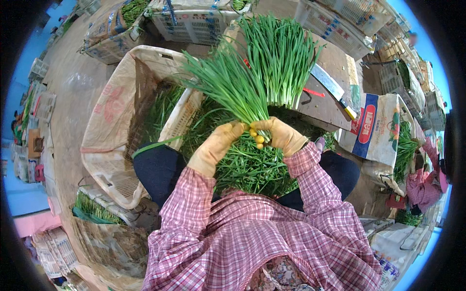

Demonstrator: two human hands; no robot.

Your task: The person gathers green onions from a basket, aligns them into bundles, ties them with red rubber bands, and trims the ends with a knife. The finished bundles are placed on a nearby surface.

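My right hand [280, 134], in a yellowish glove, grips a bunch of garlic chives [236, 83] low on its pale stems. The leaves fan up and to the left. My left hand [220, 143], gloved alike, pinches at the left edge of the same stems; its fingertips are partly hidden. Behind the bunch, a larger pile of garlic chives [284, 62] lies on a wooden board [324, 105], stem ends towards me. A cleaver [329, 85] with a black and yellow handle rests right of that pile. Loose green leaves [255, 167] heap between my knees.
A sack-lined plastic crate [109, 145] stands left, with greens inside. Near the cleaver lies a red strip [314, 92]. At right is a crate covered by a printed sack [378, 127], with a person [424, 185] beyond. Stacked crates [335, 29] stand behind the board.
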